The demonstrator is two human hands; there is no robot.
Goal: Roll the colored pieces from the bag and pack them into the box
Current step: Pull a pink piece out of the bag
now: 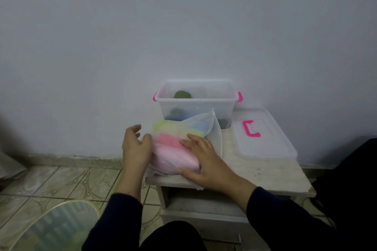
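Both hands, left hand (135, 145) and right hand (204, 161), lie loosely flat against the mesh bag (179, 144) (steadying it, seemingly) mid-frame, below the clear box (195, 101).

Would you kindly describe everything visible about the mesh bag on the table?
The mesh bag is white, sheer and soft, lying on its side on the pale table, in front of the clear box. Folded pink, yellow-green and blue pieces show through it. Its far end stands up against the box. The left hand touches its left side; the right hand presses flat on top.
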